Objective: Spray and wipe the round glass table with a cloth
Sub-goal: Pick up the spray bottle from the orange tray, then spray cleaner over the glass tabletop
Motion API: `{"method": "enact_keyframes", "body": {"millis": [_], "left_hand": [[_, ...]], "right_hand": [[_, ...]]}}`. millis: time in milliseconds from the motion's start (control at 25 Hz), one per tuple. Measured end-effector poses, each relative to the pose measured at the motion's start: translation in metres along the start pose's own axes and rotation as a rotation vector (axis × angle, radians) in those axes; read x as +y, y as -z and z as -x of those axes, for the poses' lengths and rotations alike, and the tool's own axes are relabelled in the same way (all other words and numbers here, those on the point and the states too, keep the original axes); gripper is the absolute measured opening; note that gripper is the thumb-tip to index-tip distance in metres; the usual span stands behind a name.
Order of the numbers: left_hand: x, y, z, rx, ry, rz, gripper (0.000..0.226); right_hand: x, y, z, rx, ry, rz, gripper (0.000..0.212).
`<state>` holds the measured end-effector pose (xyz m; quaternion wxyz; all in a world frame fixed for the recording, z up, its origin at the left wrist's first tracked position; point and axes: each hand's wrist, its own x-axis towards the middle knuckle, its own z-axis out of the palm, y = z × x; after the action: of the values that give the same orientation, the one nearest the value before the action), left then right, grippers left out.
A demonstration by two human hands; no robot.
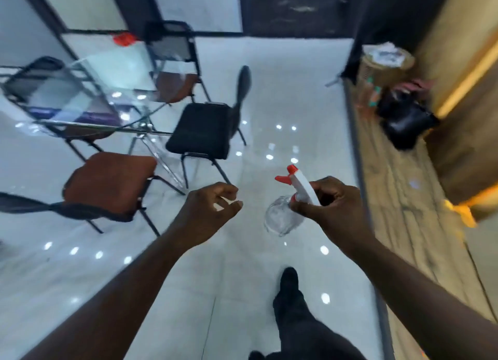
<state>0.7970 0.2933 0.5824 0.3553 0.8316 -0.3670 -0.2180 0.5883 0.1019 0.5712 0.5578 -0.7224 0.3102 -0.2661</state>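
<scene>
The round glass tabletop (107, 129) stands ahead and to the left, well apart from the person, nearer to the loosely curled, empty left hand (207, 211) than to the right hand (331, 206), which grips a clear plastic spray bottle (279, 216) with its red nozzle pointing roughly that way.

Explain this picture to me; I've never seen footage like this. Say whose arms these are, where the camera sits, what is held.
No machine here: these are a person's two bare arms, filmed by one wide-angle camera worn on the head, looking forward and down. The right hand grips a clear spray bottle with a red trigger. The left hand has loosely curled fingers and seems to hold nothing. Ahead on the left stands the round glass table with chairs around it; a blurred red thing lies at its far edge.
</scene>
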Motion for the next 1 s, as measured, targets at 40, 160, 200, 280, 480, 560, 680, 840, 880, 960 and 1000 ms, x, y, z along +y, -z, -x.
{"method": "enact_keyframes", "body": {"millis": [40, 160, 200, 280, 480, 560, 680, 840, 880, 960, 1000], "left_hand": [[-0.012, 0.024, -0.008, 0.054, 0.021, -0.006, 0.033], [-0.048, 0.092, -0.046, 0.222, 0.104, 0.030, 0.047], [-0.056, 0.113, -0.061, 0.275, 0.137, 0.027, 0.048], [-0.068, 0.151, -0.087, 0.361, 0.206, 0.065, 0.033], [-0.099, 0.210, -0.135, 0.516, 0.296, 0.134, 0.033], [-0.123, 0.229, -0.147, 0.579, 0.336, 0.165, 0.035], [-0.163, 0.260, -0.173, 0.648, 0.365, 0.202, 0.036], [-0.239, 0.304, -0.232, 0.642, 0.375, 0.236, 0.027], [-0.256, 0.314, -0.246, 0.621, 0.384, 0.233, 0.025], [-0.284, 0.332, -0.270, 0.606, 0.414, 0.245, 0.020], [-0.301, 0.339, -0.282, 0.604, 0.430, 0.241, 0.018]], "right_hand": [[-0.011, -0.026, -0.028, -0.054, 0.052, -0.051, 0.023], [-0.034, -0.111, -0.116, -0.128, 0.157, -0.188, 0.022], [-0.042, -0.137, -0.144, -0.159, 0.167, -0.225, 0.021], [-0.060, -0.183, -0.191, -0.235, 0.195, -0.276, 0.021], [-0.103, -0.285, -0.292, -0.456, 0.386, -0.265, 0.034], [-0.118, -0.326, -0.326, -0.530, 0.366, -0.344, 0.024], [-0.117, -0.383, -0.368, -0.672, 0.274, -0.436, 0.017], [-0.092, -0.463, -0.419, -0.756, 0.180, -0.335, 0.027], [-0.087, -0.479, -0.429, -0.750, 0.149, -0.288, 0.031], [-0.081, -0.503, -0.449, -0.733, 0.108, -0.231, 0.040], [-0.081, -0.513, -0.458, -0.727, 0.124, -0.206, 0.040]]}}
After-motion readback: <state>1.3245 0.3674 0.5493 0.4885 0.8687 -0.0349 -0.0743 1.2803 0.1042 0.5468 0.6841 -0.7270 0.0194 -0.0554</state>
